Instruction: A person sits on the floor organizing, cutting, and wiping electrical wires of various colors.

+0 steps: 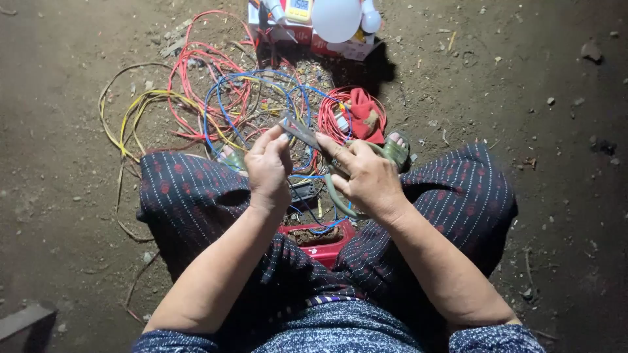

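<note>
My right hand (367, 175) grips a pair of pliers (302, 133) with green handles that curve down past my palm. The plier jaws point up and to the left. My left hand (267, 165) pinches a thin wire right at the jaws, its fingertips touching the tool's tip. Both hands hover above my knees, over a tangle of wires on the ground. A blue wire (222, 104) loops below and behind the hands.
Red wire coils (203, 65), yellow wire (131, 111) and a red cloth (364, 112) lie on the dirt ground ahead. A red tray (327, 248) sits between my legs. Further off stand a box with white bulbs (335, 19) and a small meter (299, 9).
</note>
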